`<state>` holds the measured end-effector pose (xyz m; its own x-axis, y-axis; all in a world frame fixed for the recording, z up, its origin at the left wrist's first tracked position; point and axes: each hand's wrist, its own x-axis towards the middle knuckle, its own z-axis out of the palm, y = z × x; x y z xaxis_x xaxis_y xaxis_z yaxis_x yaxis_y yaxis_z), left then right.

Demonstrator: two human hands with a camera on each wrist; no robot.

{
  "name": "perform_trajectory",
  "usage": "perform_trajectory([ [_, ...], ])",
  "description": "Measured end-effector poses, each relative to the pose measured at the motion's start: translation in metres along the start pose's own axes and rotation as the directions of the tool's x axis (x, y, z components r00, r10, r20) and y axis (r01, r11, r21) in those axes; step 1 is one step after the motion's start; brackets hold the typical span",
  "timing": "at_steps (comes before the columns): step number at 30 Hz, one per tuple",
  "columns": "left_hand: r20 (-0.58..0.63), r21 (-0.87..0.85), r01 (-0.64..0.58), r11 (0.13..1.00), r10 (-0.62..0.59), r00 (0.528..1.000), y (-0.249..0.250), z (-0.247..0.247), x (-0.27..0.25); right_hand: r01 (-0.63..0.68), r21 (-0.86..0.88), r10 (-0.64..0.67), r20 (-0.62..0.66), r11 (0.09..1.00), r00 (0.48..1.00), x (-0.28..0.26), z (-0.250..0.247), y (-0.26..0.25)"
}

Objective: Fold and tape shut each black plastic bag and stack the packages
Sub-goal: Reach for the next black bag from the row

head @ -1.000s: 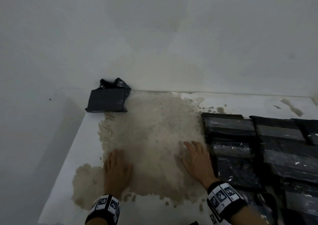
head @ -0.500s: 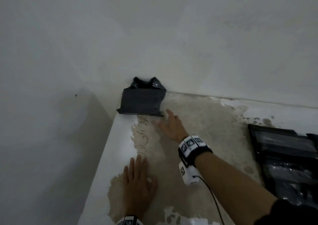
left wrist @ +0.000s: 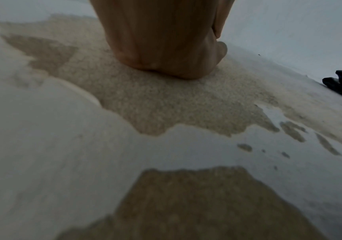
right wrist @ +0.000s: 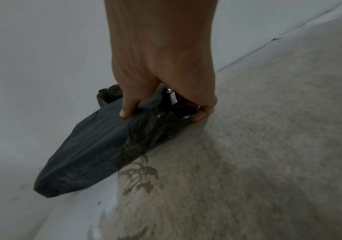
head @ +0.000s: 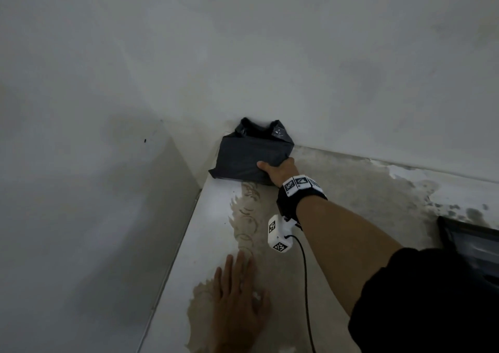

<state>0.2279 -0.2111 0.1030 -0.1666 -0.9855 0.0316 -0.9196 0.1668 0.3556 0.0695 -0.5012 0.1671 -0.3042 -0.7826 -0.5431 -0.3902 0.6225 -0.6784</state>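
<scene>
A black bag (head: 248,158) in the wall corner is gripped by the right hand (head: 280,173), thumb above, fingers beneath. The left hand (head: 237,304) is laid flat, fingers straight, on sand (head: 337,217) spread over the white table (head: 216,217) nearer the body.

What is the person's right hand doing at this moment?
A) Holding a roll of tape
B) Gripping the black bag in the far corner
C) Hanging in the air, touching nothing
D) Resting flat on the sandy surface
B: the right hand has thumb on top and fingers curled round the edge of the black bag by the wall; the left hand lies flat.
</scene>
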Motion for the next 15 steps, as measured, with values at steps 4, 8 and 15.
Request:
perform_trajectory([
  [4,0.003,-0.006,0.004,1.0,-0.004,1.0,0.001,-0.001,-0.001,0.044,0.139,-0.047,0.019,0.989,0.999,0.004,-0.014,0.004],
  [8,0.012,-0.012,-0.011,1.0,0.011,1.0,-0.001,-0.002,-0.002,0.123,0.302,-0.133,0.013,0.945,0.991,-0.009,-0.046,0.015],
  [15,0.057,0.007,0.028,1.0,-0.028,0.998,0.003,-0.005,-0.002,0.116,0.561,-0.119,-0.033,0.82,0.992,-0.087,-0.125,0.107],
])
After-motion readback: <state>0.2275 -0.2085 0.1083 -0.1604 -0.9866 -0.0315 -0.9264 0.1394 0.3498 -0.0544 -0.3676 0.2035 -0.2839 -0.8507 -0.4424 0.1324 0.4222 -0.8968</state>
